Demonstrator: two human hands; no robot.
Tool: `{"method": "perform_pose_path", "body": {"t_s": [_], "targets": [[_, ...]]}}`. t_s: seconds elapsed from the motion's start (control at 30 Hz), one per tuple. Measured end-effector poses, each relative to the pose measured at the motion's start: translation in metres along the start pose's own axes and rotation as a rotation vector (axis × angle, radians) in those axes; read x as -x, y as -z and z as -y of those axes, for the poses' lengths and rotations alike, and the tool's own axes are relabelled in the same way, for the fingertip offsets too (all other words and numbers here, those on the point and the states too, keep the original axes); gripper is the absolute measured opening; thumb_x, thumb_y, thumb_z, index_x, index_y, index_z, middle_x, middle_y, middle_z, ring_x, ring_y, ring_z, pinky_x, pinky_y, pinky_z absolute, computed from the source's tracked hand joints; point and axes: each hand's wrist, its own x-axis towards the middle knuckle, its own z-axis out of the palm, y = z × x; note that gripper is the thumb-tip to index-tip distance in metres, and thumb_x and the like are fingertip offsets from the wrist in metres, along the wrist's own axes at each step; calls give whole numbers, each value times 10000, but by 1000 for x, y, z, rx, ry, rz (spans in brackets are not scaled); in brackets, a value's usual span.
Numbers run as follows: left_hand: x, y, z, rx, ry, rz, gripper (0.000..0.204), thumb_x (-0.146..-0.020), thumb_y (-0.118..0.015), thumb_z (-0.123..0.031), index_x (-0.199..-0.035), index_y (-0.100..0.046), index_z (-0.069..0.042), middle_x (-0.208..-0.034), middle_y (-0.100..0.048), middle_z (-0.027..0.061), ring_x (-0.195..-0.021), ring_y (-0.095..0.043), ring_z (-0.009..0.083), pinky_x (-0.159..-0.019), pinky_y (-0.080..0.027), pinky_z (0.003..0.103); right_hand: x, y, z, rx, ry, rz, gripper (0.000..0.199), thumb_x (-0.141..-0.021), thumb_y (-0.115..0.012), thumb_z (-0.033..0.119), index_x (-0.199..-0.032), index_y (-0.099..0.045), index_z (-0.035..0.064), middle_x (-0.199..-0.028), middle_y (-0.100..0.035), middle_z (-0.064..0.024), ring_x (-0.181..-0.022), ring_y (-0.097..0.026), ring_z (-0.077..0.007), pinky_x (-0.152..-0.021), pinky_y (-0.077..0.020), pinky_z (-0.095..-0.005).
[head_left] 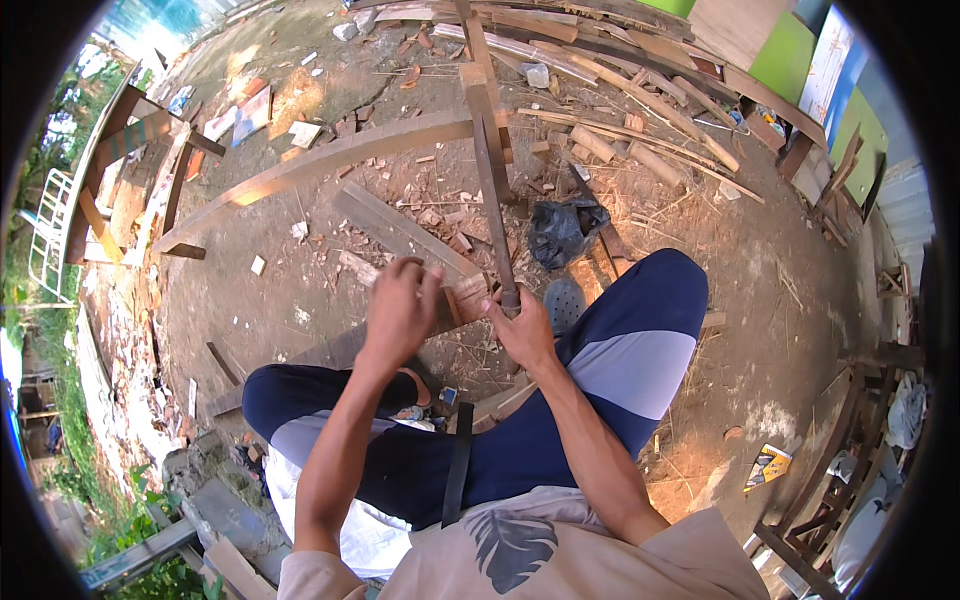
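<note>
My right hand (522, 328) is closed around the near end of a long, dark wooden bar (492, 190), which runs away from me to a wooden frame. Its thumb lies by a reddish-brown wood block (468, 297). To the left, my left hand (402, 308) hovers over the wood pieces with its fingers loosely curled and apart, a little blurred; I see nothing held in it. Beyond it a flat grey-brown plank (405, 228) slants across the ground toward the block. Whether the block and plank are joined, I cannot tell.
A long wooden beam (320, 165) of the frame spans the ground ahead. A black plastic bag (565, 232) and a grey perforated clog (565, 303) are near my right knee. Wood chips litter the dirt. Timber strips (640, 90) are piled at the far right; a broken concrete block (225, 505) stands at left.
</note>
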Motion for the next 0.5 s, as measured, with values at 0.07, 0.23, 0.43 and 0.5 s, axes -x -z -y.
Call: {"method": "perform_pose_path", "body": {"t_s": [0.07,0.23,0.43,0.5], "targets": [[-18,23,2,151,293,47,384,-1033,-534,-304,-1133,-640,52,-1065,-676,258,-1049,-638,394,-973,-469,476,2,4,4,-60,-39,7,260,-924,-739,244,-995,-588,44,-698,-635,-25,-556,-621,-113,-529,-493,-306],[-29,6,49,190,369,352,626,-996,-541,-530,-1269,-633,26,-1275,-642,262,-1218,-597,406,-1039,-448,449,2,-3,13,-186,-52,12,284,-921,-738,283,-1011,-595,55,-706,-663,-28,-546,-646,-133,-531,-496,-316],[-29,-5,79,153,234,697,930,-723,-729,-738,-1211,-674,52,-1138,-702,258,-1095,-664,401,-959,-502,430,-8,-3,31,-96,-16,28,300,-930,-723,291,-1005,-588,33,-736,-679,-72,-562,-664,-183,-573,-514,-350],[-31,-5,73,132,238,614,950,-661,-745,-769,-1159,-705,39,-1073,-721,250,-1035,-690,390,-922,-524,434,-13,0,34,121,117,-90,321,-939,-708,307,-987,-583,15,-730,-669,-108,-563,-663,-221,-582,-514,-370]]}}
